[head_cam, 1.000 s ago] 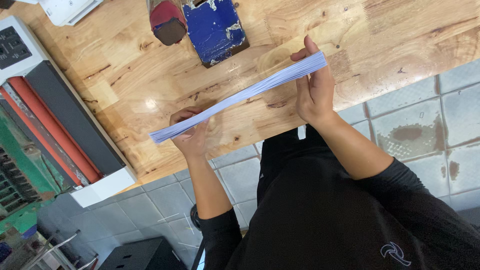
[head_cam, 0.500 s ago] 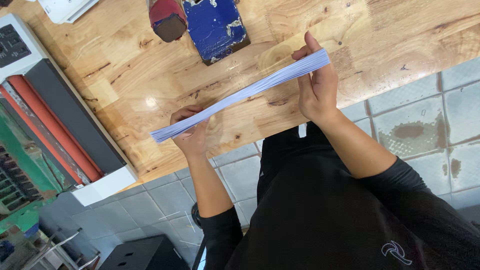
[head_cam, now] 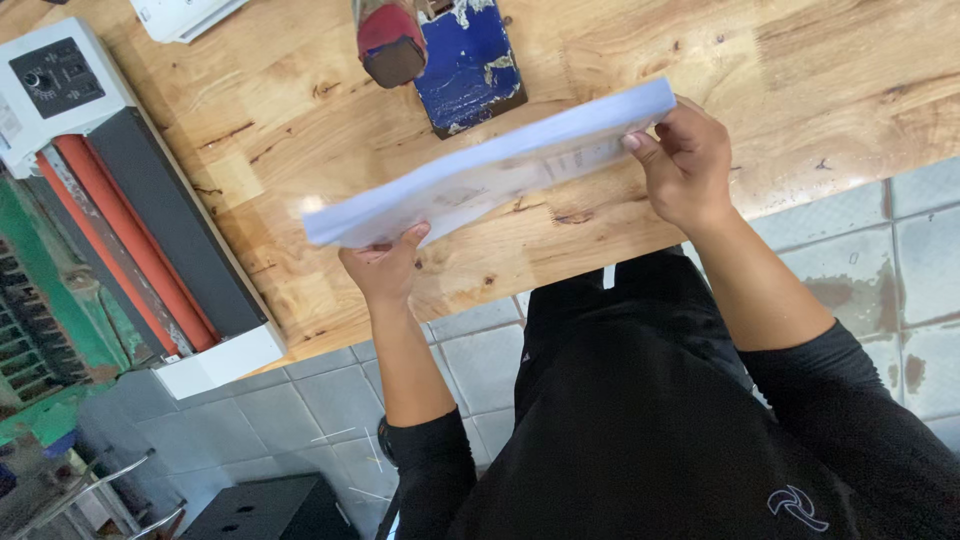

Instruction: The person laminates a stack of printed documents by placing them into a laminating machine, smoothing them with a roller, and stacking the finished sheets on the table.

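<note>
**A stack of paper held at both ends above the bench**

I hold a stack of white sheets [head_cam: 490,170] in the air over the wooden bench [head_cam: 800,90], seen nearly edge-on and tilted, its far end higher on my right. My left hand [head_cam: 385,270] pinches the lower end, thumb on the near face and fingers curled behind. My right hand [head_cam: 685,165] clamps the upper end the same way, fingers closed over the edge. Both hands are shut on the paper.

I judge the stack light but floppy: it sags a little between my hands, so it wants support at both short ends. The sheets look smooth and likely to slide over one another, so a firm pinch across the whole thickness matters. The edges would crease or fan out easily. Faint grey print shows through the near face; it is too blurred to tell more.

Beyond the stack a blue block with chipped, peeling paint [head_cam: 470,60] lies on the bench, touching a red-and-brown tool head [head_cam: 390,45]. At my left stands a long machine with red and dark grey rollers [head_cam: 150,230] and a white control panel with a dark square face [head_cam: 55,75]. A white flat thing [head_cam: 185,15] sits at the top edge.
</note>
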